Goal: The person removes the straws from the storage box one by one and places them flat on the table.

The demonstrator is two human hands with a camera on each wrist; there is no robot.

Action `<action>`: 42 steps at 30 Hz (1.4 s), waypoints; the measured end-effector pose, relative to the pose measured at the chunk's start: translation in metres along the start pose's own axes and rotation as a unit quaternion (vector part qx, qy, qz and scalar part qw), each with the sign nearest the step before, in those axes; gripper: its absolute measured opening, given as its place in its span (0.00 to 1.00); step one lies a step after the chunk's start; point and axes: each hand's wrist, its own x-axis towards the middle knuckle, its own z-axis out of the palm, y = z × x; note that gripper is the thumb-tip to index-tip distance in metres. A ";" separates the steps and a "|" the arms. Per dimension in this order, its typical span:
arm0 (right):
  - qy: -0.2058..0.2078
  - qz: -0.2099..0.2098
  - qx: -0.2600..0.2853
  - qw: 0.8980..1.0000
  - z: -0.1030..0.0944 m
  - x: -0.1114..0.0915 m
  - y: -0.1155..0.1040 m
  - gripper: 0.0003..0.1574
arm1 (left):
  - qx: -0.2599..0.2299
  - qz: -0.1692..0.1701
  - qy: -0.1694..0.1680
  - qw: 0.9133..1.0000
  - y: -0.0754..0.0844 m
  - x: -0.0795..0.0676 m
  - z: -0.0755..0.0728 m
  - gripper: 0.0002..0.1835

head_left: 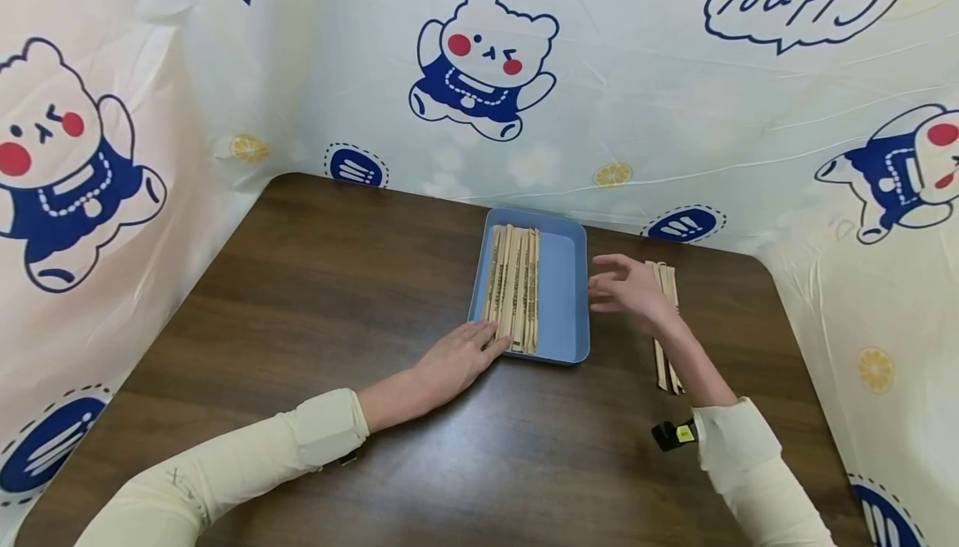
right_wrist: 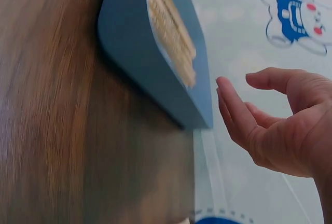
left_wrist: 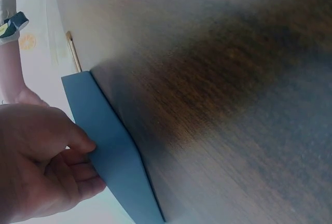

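Note:
A blue tray [head_left: 563, 297] holds a row of thin wooden sticks [head_left: 513, 280] that look like wrapped disposable chopsticks with printed marks. They lie lengthwise along the tray's left side. My left hand [head_left: 459, 360] rests at the tray's near left corner, its fingertips touching the rim and the ends of the sticks. Just right of the tray, my right hand [head_left: 633, 289] is raised with spread, slightly bent fingers and nothing between them. Partly hidden beneath that hand and forearm, more of the same sticks [head_left: 667, 276] lie on the table.
The dark wooden table [head_left: 315, 280] extends around the tray. Cloth with printed bears [head_left: 483, 64] hangs along its back and sides. A black strap with a yellow tag [head_left: 674, 435] is at my right wrist.

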 end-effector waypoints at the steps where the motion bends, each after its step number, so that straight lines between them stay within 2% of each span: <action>1: -0.009 0.001 0.002 1.000 0.004 0.001 -0.001 0.34 | -0.002 0.000 0.001 1.000 0.000 0.000 0.000 0.27; 9: -0.045 0.014 0.024 0.999 0.033 0.012 -0.002 0.34 | 0.004 -0.004 -0.001 1.000 0.001 0.000 0.001 0.28; 14: -0.038 0.026 0.023 0.999 0.048 0.022 0.002 0.34 | -0.004 -0.003 0.007 1.000 0.000 0.000 0.001 0.27; 21: -0.018 0.050 -0.014 0.998 0.065 0.038 0.009 0.34 | -0.009 -0.003 0.003 1.000 0.000 -0.001 0.001 0.27; 27: -0.011 0.060 -0.044 0.997 0.073 0.048 0.013 0.32 | -0.007 -0.003 0.005 1.000 0.000 -0.001 0.001 0.27; 36: 0.027 0.069 -0.093 0.993 0.082 0.056 0.018 0.29 | 0.010 -0.002 0.002 1.000 0.001 -0.001 -0.001 0.27; 42: 0.027 0.079 -0.110 0.990 0.081 0.057 0.017 0.28 | 0.006 -0.005 -0.007 1.000 0.001 0.001 -0.001 0.27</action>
